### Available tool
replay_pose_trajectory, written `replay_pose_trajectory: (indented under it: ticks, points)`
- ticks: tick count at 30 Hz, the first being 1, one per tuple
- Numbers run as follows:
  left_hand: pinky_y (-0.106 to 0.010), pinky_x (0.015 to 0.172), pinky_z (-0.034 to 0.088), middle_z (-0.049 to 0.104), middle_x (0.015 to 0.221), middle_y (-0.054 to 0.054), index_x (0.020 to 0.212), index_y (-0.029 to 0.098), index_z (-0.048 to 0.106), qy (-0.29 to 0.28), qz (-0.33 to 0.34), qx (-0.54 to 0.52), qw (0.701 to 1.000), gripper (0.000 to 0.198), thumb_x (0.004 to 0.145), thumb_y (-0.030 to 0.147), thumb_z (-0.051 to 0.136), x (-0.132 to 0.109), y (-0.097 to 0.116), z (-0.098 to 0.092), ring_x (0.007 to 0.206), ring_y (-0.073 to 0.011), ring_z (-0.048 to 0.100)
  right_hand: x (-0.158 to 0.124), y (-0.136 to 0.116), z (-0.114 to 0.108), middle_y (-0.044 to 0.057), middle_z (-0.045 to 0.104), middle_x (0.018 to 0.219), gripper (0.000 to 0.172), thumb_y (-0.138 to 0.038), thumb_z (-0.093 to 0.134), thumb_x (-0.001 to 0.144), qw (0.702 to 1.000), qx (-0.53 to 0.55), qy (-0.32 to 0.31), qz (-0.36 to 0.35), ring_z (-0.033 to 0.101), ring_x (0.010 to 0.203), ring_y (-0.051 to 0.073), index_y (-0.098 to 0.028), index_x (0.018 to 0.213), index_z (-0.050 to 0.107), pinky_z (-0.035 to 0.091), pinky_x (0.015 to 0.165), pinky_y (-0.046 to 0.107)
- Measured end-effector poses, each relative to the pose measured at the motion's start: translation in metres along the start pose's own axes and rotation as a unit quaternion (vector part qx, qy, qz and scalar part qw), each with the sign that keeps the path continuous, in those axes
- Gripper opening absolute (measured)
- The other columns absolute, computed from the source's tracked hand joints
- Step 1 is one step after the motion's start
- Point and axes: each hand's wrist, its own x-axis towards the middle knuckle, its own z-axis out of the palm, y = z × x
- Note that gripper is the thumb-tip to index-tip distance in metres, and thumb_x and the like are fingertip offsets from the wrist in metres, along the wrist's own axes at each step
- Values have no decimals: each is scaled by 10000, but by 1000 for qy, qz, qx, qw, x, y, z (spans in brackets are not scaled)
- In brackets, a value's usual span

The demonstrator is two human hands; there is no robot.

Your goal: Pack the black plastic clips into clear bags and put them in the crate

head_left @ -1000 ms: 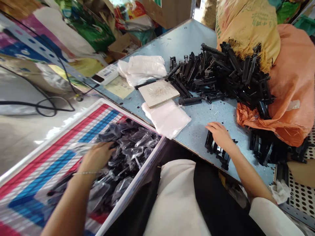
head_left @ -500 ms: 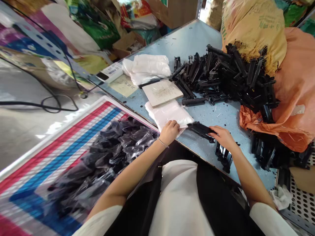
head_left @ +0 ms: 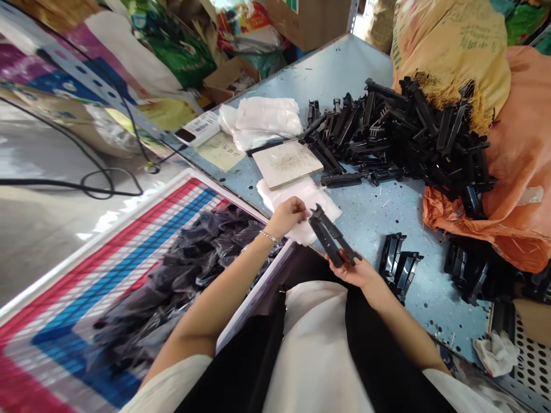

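My right hand [head_left: 355, 271] grips a pair of long black plastic parts [head_left: 325, 238] by their lower ends, raised at a slant over the table's front edge. My left hand [head_left: 289, 217] is closed in a pinch at the edge of a thin, whitish plastic bag [head_left: 301, 232], just left of the parts' upper ends. Under the left hand lies a stack of plastic bags [head_left: 325, 199], weighed down by a flat, speckled board [head_left: 287, 163]. Two more black parts [head_left: 398, 261] rest on the table right of my right hand.
A large heap of black parts [head_left: 387, 132] covers the table's back right, beside yellow [head_left: 451, 40] and orange [head_left: 525, 115] sacks. More folded bags [head_left: 267, 117] lie behind the board. At left, a striped lined crate [head_left: 124, 241] holds many bagged dark parts [head_left: 202, 258].
My right hand has lifted the black parts off the table and drawn them left toward me, tilting them up. My left hand has shifted slightly left, pulling at the bag's edge.
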Motion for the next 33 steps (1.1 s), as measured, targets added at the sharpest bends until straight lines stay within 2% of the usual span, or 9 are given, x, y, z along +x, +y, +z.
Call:
replay_pose_trajectory:
  ticks: [4, 8, 10, 13, 17, 21, 27, 30, 33]
  points:
    - [-470, 945, 546, 724, 1141, -147, 988, 148, 704, 60, 213, 187, 957, 301, 889, 98, 425, -18, 5, 5, 1023, -242, 678, 22, 13, 0, 37, 667, 728, 199, -256, 553, 992, 990, 107, -34, 83, 487, 531, 56, -88, 977, 659, 421, 418, 113]
    - [-419, 990, 554, 668, 1281, -150, 1240, 152, 635, 17, 329, 220, 918, 419, 932, 43, 371, -59, 25, 27, 1137, -216, 654, 31, 12, 3, 10, 625, 707, 208, -281, 527, 1009, 985, 155, -56, 59, 456, 528, 54, -105, 994, 638, 433, 427, 101]
    - [-360, 970, 568, 670, 1245, -125, 1188, 170, 650, 21, 338, 190, 922, 384, 943, 46, 381, -79, 31, 36, 1129, -190, 654, 28, 8, 4, 23, 637, 742, 202, -271, 524, 1008, 987, 150, -53, 35, 476, 545, 54, -111, 967, 641, 442, 443, 104]
    - [-368, 913, 588, 630, 1286, -131, 1019, 172, 697, 90, 276, 223, 931, 329, 925, 52, 405, -93, 25, 35, 1022, -200, 672, 16, 3, 3, 41, 663, 800, 195, -264, 529, 1006, 992, 121, -33, 11, 503, 562, 55, -118, 960, 650, 445, 450, 114]
    - [-485, 948, 571, 562, 1408, -198, 1140, 132, 686, 148, 205, 329, 910, 391, 874, 31, 417, -78, 6, 17, 1013, -275, 679, 1, 0, -1, 66, 705, 891, 151, -213, 532, 993, 996, 87, 3, 1, 562, 619, 73, -134, 976, 660, 448, 446, 130]
    - [-430, 1061, 530, 597, 1388, -166, 1281, 145, 615, 150, 220, 340, 902, 453, 902, 32, 394, -56, 6, 13, 1221, -276, 625, -8, 9, -4, 91, 715, 902, 147, -190, 543, 981, 997, 78, 2, 18, 574, 629, 90, -113, 975, 667, 441, 437, 146]
    - [-400, 1137, 479, 515, 1477, -175, 1528, 159, 374, 63, 301, 295, 905, 641, 905, 10, 351, -64, 25, 45, 1374, -246, 525, -10, 12, -5, 71, 701, 814, 137, -238, 642, 918, 998, 63, 1, 7, 534, 579, 77, -106, 926, 678, 418, 426, 138]
    - [-395, 1106, 509, 500, 1488, -190, 1589, 172, 244, -11, 361, 286, 888, 734, 886, -7, 350, -86, 31, 69, 1356, -251, 547, -4, 7, -4, 6, 651, 696, 151, -264, 767, 799, 992, 3, 58, -108, 499, 542, 76, -146, 829, 678, 439, 463, 161]
    - [-383, 1053, 551, 488, 1500, -194, 1592, 178, 216, -75, 385, 263, 882, 732, 898, 27, 391, -103, 41, 85, 1328, -257, 576, 1, 9, 1, -32, 611, 636, 192, -294, 821, 726, 957, -117, 141, -223, 508, 572, 94, -170, 747, 676, 465, 538, 194]
